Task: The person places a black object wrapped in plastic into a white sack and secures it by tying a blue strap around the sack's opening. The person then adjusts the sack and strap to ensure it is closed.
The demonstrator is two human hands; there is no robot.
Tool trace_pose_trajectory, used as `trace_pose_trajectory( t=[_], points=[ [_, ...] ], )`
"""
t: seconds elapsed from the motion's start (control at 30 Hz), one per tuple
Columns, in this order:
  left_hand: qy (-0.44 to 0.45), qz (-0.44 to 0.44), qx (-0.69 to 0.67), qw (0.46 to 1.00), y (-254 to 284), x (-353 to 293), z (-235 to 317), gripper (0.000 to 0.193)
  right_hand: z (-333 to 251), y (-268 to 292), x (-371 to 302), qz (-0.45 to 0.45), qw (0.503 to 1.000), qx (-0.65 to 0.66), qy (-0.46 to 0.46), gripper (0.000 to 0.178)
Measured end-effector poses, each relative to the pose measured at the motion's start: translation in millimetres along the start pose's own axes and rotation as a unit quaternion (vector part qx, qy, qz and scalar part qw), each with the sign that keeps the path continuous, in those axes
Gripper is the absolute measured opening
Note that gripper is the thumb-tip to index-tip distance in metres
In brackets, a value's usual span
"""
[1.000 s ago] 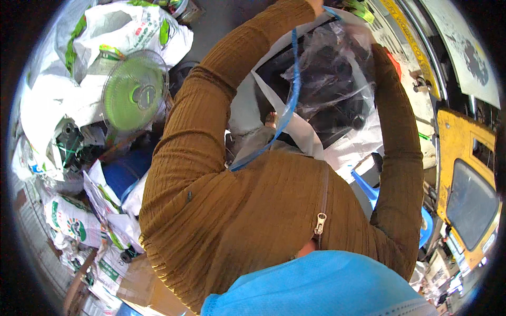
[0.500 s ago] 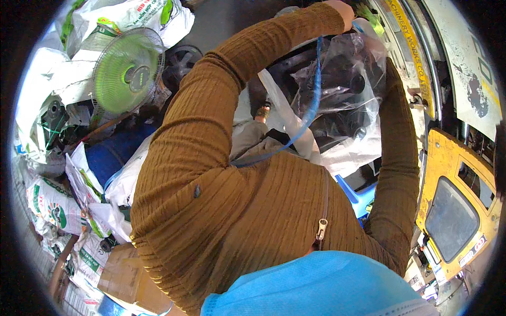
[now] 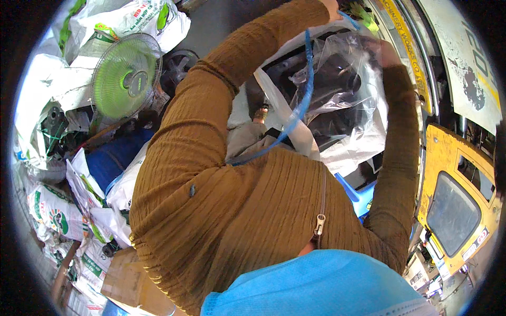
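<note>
My left hand [image 3: 332, 9] is at the top edge, partly cut off, its fingers closed at a blue plastic strap [image 3: 349, 20]. The same kind of strap hangs in a long loop [image 3: 304, 100] down toward my lap. My right hand [image 3: 383, 52] is blurred at the far right rim of a clear plastic bag [image 3: 369, 100]; its fingers cannot be made out. Dark items show through the bag's film, too hidden to name. A whitish strip [image 3: 284, 108] slants along the bag's left side.
A green fan [image 3: 126, 79] stands at the left among white printed sacks [image 3: 55, 210] and a blue roll-shaped thing [image 3: 116, 158]. A cardboard box [image 3: 134, 279] is at lower left. Part of a blue plastic stool [image 3: 358, 195] shows by my right arm. Yellow machinery [image 3: 456, 200] lines the right.
My left hand has shifted slightly left and up, and the hanging strap has swung left. More of my right hand shows at the bag's rim, where it was mostly covered before.
</note>
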State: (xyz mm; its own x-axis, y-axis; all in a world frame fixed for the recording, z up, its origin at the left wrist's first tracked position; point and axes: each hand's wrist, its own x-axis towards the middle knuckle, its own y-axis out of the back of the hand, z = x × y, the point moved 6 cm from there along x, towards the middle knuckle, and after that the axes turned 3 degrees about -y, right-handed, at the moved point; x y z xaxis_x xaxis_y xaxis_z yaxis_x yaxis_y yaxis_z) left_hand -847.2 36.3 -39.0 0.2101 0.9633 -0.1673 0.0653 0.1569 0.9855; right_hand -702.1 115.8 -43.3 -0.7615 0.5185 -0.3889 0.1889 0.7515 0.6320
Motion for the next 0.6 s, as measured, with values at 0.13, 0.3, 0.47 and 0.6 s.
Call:
trace_pose_trajectory(
  t=[0.13,0.3,0.47,0.6],
  points=[
    [0.211,-0.061,-0.256,0.941,9,-78,-26,0.051,-36,51,-120,0.133,0.984,0.101,-0.068,0.035],
    [0.193,-0.09,-0.136,0.967,-11,-149,-1,0.042,-103,-21,-201,0.212,0.951,0.222,-0.034,0.035],
    [0.251,-0.007,-0.178,0.952,-39,-177,14,0.028,-110,-156,-160,-0.062,0.877,0.465,-0.108,0.039],
    [0.252,0.11,-0.188,0.943,-41,-192,18,0.025,-103,-186,-124,-0.024,0.894,0.434,-0.105,0.039]
  ],
)
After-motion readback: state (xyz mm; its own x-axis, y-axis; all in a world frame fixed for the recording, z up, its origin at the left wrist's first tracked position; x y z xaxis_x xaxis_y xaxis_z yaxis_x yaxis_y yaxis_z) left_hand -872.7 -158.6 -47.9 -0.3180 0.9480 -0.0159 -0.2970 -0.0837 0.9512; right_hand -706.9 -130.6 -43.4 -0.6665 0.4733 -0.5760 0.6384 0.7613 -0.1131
